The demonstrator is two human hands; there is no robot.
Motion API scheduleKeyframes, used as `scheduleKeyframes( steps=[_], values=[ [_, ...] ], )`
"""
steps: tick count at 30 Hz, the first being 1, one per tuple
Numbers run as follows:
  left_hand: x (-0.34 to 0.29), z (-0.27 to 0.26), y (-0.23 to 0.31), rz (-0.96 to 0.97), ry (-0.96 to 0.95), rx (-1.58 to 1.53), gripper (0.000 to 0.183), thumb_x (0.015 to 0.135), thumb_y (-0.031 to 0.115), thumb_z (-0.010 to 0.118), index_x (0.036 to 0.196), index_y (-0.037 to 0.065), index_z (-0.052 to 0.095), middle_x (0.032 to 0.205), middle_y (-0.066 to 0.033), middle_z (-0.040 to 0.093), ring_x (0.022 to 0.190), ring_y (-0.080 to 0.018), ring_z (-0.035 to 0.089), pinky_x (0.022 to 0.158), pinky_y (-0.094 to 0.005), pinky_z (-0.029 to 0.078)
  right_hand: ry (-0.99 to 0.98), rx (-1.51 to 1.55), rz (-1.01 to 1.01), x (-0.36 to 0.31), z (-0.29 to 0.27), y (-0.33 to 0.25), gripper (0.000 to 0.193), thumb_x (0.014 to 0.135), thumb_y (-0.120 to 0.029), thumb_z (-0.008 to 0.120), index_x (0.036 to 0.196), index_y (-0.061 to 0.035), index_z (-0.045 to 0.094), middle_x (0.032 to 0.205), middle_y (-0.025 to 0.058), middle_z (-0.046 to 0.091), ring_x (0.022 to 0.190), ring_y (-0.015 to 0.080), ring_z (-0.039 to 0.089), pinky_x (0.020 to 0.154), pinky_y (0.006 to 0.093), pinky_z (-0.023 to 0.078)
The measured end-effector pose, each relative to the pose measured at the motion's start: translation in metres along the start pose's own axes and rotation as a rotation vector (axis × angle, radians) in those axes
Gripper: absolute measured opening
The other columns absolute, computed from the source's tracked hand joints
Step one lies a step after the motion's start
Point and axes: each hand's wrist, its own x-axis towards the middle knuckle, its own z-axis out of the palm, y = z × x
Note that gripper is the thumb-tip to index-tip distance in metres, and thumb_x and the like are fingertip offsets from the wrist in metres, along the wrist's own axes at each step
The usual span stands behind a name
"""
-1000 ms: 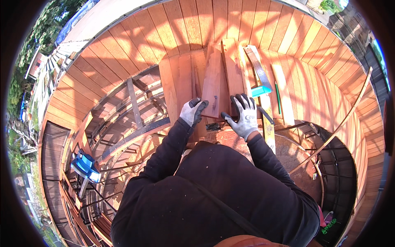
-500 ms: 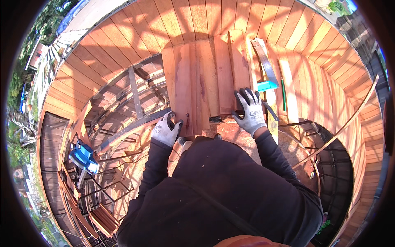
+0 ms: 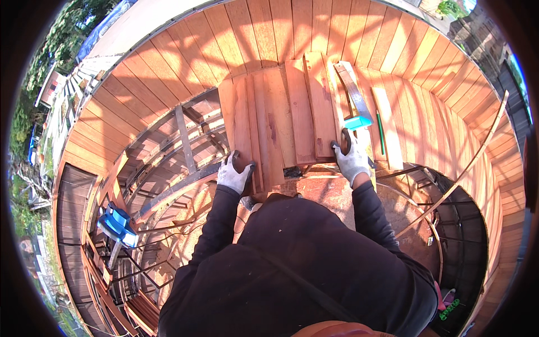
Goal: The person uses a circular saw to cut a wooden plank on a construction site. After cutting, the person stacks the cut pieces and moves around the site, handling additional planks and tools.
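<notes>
Both hands wear white gloves with dark fingertips. My left hand (image 3: 234, 175) is at the near left corner of a row of reddish wooden boards, its thumb on the leftmost loose board (image 3: 241, 126) and its fingers round the edge. The undersides of those fingers are hidden. My right hand (image 3: 353, 160) has its fingers apart beside the near end of a thicker board (image 3: 321, 112), the thumb against its right edge. Between them lie more boards (image 3: 275, 135) side by side. Just beyond my right hand is a tool with a turquoise handle (image 3: 358, 122) and a flat metal blade.
A curved plank bench (image 3: 314, 33) rings the far side. A green pencil (image 3: 381, 135) lies by a pale strip (image 3: 388, 129) on the right. Left stands an open metal frame (image 3: 185, 135) with a blue power tool (image 3: 117, 226). A long thin strip (image 3: 457, 182) slants across the right.
My left hand has moved slightly right and the boards beside it have shifted. My right hand has moved off the board top to its right edge. The view has shifted a little.
</notes>
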Motion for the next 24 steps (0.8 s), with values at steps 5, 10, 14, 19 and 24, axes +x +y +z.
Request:
scheduleKeyframes(
  steps=[5,10,14,19,24],
  values=[
    [-0.004,0.000,-0.005,0.048,0.026,0.004,0.065,0.080,0.040,0.076,0.129,0.003,0.056,0.129,-0.0211,0.057,0.119,-0.0342,0.055,0.096,-0.0405,0.048,0.169,0.246,-0.022,0.006,0.001,0.004,0.053,0.086,-0.022,0.066,0.132,-0.0012,0.050,0.129,0.0229,0.054,0.120,0.0385,0.051,0.103,0.0428,0.041],
    [-0.016,0.001,-0.005,0.092,0.048,-0.088,0.056,0.085,0.034,0.071,0.130,0.004,0.056,0.129,-0.0223,0.056,0.121,-0.0364,0.053,0.103,-0.0425,0.043,0.280,0.623,0.053,0.001,-0.022,-0.016,0.039,0.091,-0.011,0.059,0.126,0.0029,0.051,0.107,0.0160,0.061,0.094,0.0261,0.062,0.085,0.0340,0.049],
    [-0.019,0.006,-0.028,0.071,0.030,-0.247,0.048,0.088,0.026,0.067,0.129,0.004,0.056,0.130,-0.0203,0.056,0.122,-0.0349,0.052,0.103,-0.0398,0.043,0.242,0.887,-0.120,-0.031,-0.027,-0.045,0.031,0.094,-0.003,0.053,0.124,0.0036,0.053,0.107,0.0104,0.060,0.097,0.0154,0.059,0.084,0.0287,0.050],
    [-0.012,0.008,-0.024,0.206,0.139,-0.258,0.041,0.094,0.020,0.060,0.131,0.003,0.054,0.129,-0.0206,0.056,0.121,-0.0343,0.053,0.103,-0.0385,0.043,-0.424,0.960,-0.103,-0.052,-0.010,-0.076,0.029,0.091,-0.007,0.062,0.116,0.0068,0.057,0.113,0.0113,0.063,0.102,0.0163,0.060,0.086,0.0313,0.052],
    [0.025,0.044,-0.046,0.185,0.105,-0.734,0.046,0.101,0.020,0.051,0.142,0.000,0.041,0.139,-0.0235,0.047,0.126,-0.0319,0.049,0.106,-0.0339,0.039,-0.761,1.003,0.004,-0.060,0.041,-0.108,0.034,0.092,-0.019,0.068,0.117,0.0039,0.060,0.100,0.0047,0.067,0.092,0.0098,0.060,0.080,0.0267,0.052]
  ],
)
